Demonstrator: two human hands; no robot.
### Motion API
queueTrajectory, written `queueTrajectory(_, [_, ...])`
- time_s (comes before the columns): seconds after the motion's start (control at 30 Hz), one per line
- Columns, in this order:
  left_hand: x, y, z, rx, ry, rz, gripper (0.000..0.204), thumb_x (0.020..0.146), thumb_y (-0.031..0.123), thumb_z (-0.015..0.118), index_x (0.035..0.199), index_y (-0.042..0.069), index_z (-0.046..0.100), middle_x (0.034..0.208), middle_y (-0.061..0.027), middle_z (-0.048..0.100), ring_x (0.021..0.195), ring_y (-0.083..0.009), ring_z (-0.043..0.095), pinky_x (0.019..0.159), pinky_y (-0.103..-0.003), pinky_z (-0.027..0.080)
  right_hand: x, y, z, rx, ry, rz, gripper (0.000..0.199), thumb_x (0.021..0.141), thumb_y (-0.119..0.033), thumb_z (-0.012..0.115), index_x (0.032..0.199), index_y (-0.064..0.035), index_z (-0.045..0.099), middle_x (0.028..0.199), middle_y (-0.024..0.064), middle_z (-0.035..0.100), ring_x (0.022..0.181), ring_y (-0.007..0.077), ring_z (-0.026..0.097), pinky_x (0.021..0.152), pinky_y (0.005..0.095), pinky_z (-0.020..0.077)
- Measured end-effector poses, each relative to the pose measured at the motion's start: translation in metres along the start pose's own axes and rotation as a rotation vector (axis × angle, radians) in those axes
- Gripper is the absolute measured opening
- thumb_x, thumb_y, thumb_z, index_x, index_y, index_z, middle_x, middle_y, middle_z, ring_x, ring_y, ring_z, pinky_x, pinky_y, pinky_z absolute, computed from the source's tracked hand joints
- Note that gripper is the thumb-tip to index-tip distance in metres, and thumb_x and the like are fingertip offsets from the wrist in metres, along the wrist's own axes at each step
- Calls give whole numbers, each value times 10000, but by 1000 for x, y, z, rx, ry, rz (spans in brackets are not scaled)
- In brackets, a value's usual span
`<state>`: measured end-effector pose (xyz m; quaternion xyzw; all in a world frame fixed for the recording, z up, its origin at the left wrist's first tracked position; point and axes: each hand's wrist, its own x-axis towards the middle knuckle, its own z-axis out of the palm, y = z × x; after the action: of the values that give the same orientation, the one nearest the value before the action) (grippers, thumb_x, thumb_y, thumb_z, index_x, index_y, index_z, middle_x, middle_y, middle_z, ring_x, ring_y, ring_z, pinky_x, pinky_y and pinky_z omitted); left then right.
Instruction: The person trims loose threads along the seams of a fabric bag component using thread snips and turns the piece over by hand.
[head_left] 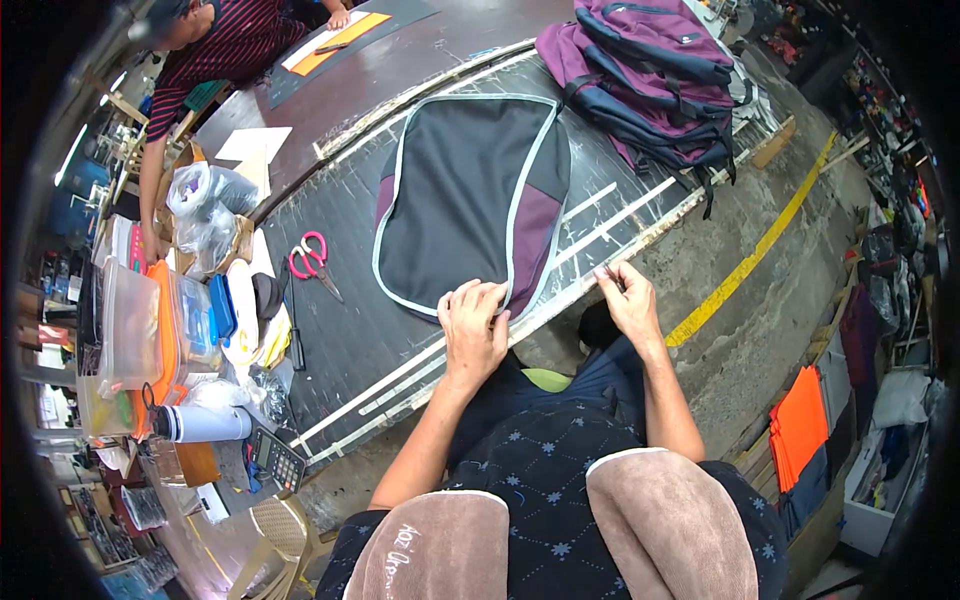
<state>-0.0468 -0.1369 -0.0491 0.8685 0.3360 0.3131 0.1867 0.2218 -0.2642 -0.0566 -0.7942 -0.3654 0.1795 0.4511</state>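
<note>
Grey piping edges the dark backpack panel (470, 195) lying flat on the worktable (340, 320). Left hand (473, 325) presses its near edge, fingers bent. Right hand (628, 295) pinches something small, just beside the table edge.

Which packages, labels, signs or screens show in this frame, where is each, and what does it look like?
Calculator: table's near left corner, dark body with a small grey screen.
Clear plastic bags: left table edge, crumpled, contents unclear.
Clear plastic boxes: far left, stacked, with an orange lid.
Blue case: beside the boxes, flat, rectangular.
White bottle: lying left of the calculator, dark cap.
No signs or readable labels can be told.
</note>
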Motion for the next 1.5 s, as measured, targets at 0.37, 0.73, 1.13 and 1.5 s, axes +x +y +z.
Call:
queueTrajectory(0.37, [13,-68,-91,133,-376,187,291,878,-47,689,919,193,848,1144,37,806,1417,-324,643,1271,-706,302,51,-6,-35,83,150,-33,370,1110,-354,753,1030,8,743,751,7,599,723,97,516,662,349,455])
queueTrajectory(0.73, [5,-4,-27,227,45,-84,714,939,110,744,1630,101,566,1551,-163,635,1572,-401,494,1322,-661,272,230,-70,19,-101,140,-250,575,989,-630,770,1122,-77,853,1003,203,834,984,353,821,890,464,607])
queueTrajectory(1.13, [58,-103,-73,612,415,-49,261,893,36,725,1023,222,853,1110,-63,685,1227,-306,653,1184,-652,374,154,-16,46,266,-163,-44,363,1053,-398,816,996,-40,834,779,-6,731,735,65,607,661,310,480])
queueTrajectory(1.5, [76,17,-20,-306,-19,92,265,982,-17,768,1244,17,783,1081,-140,804,972,-268,803,882,-379,629,-4,-27,56,709,-346,178,197,1118,-239,766,1158,-52,812,899,-25,778,715,28,583,648,239,449])
